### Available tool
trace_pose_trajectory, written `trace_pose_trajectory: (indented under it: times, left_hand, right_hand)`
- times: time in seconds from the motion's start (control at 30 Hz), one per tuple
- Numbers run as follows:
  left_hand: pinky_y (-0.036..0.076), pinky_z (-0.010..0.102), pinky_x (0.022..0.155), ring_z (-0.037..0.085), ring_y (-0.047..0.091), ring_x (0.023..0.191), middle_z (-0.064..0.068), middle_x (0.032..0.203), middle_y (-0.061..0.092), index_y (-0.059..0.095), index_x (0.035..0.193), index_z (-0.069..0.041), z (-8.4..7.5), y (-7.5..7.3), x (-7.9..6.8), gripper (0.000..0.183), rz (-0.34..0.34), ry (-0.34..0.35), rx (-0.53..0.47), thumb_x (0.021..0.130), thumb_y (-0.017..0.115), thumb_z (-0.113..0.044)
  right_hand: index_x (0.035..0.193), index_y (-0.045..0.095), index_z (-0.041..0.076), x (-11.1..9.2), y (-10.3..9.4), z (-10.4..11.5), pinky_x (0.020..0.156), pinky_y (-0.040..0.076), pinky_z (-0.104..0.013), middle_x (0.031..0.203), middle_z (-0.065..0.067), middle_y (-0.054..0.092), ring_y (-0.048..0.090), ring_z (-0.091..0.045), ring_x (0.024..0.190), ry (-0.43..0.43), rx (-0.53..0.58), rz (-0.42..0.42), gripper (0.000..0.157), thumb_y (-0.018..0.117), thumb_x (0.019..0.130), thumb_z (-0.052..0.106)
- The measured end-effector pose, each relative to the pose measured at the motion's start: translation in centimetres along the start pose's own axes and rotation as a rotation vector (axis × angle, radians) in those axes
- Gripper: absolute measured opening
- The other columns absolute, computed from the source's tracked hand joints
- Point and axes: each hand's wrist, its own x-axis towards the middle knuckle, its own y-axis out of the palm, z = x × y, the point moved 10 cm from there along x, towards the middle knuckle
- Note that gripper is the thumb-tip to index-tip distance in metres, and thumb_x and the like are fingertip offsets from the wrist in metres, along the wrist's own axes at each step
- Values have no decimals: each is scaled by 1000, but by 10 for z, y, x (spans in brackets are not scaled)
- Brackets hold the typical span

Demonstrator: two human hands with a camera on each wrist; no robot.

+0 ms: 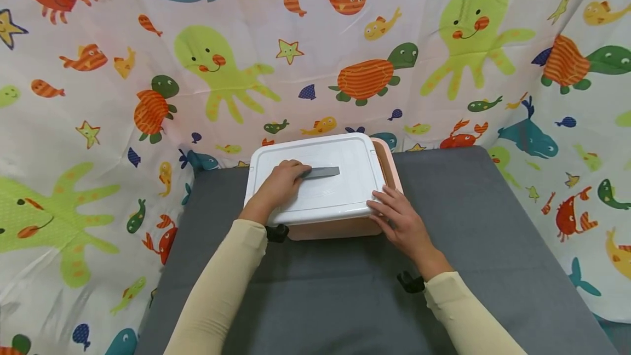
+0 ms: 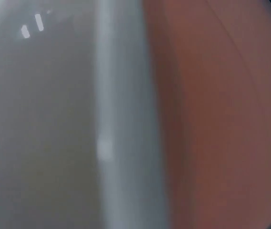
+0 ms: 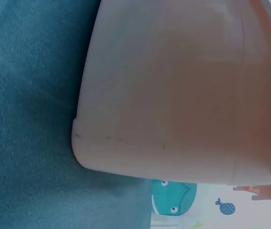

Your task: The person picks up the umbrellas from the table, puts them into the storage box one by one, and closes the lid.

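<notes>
A pink storage box (image 1: pixel 340 230) stands on the grey table, with a white lid (image 1: pixel 315 152) lying over it. The lid sits off to the left, so the box's right rim shows in the head view. My left hand (image 1: pixel 283 182) grips the left part of the grey handle (image 1: pixel 322 172) on top of the lid. My right hand (image 1: pixel 401 221) touches the front right corner of lid and box with spread, fairly straight fingers. Close up in the left wrist view are the lid's edge (image 2: pixel 130 114) and the pink wall (image 2: pixel 225 124). What lies inside is mostly hidden.
Grey cloth covers the table (image 1: pixel 340 295) around the box. Behind and at both sides hangs a white curtain (image 1: pixel 315 92) printed with sea animals. A dark wrist strap piece (image 1: pixel 411 282) sticks out by my right wrist.
</notes>
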Motion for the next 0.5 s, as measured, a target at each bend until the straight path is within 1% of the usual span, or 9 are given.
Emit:
trace_pose_trajectory:
  times: [0.07,0.3,0.5]
  left_hand:
    - [39,45,107,29,51,122,11,129,59,58,134,-13,-2,1,2,39,4,-3,3,96,52,-6]
    - [38,46,107,28,50,123,9,129,59,56,137,-16,-12,2,8,41,21,-14,-4,97,50,-7]
    - [38,45,107,27,50,123,9,129,59,55,137,-15,-21,6,14,41,38,-6,2,97,51,-8]
  right_hand:
    - [119,69,13,0,0,-1,118,26,-28,128,-10,63,50,-33,128,12,-10,20,48,46,96,48]
    - [119,68,12,-2,-6,-2,117,28,-29,124,-10,63,49,-34,127,19,-31,38,49,47,95,49]
    - [120,67,11,-8,-12,-4,117,27,-25,124,-11,62,49,-34,127,6,-49,27,48,46,96,47]
